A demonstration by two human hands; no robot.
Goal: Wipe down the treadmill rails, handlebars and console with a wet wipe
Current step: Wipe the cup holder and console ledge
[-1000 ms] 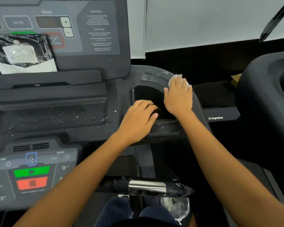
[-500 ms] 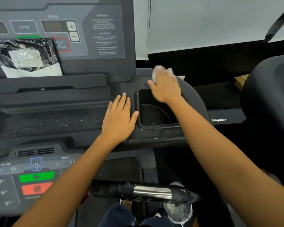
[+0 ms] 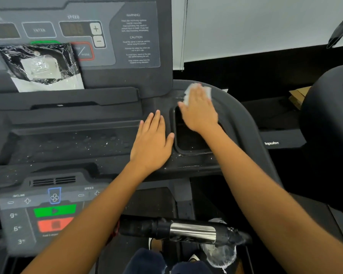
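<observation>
Behind the cup holder (image 3: 188, 135), now presses wet wipe (image 3: 207, 91) flat under right hand (image 3: 199, 113), fingers (image 3: 196, 96) straight, moved over from the side rim; rests left hand (image 3: 152, 144) flat beside, fingers together. Likely leaves handlebar (image 3: 192, 232) pending.

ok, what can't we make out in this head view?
Head view:
- wipe: mostly under the right hand; only white edges show.
- cup holder: far side covered by the right hand, inside too dark to judge.
- warning text on the console: too small and blurred to read.
- pack: label lost in glare.
- handlebar: left end behind the left arm.
</observation>
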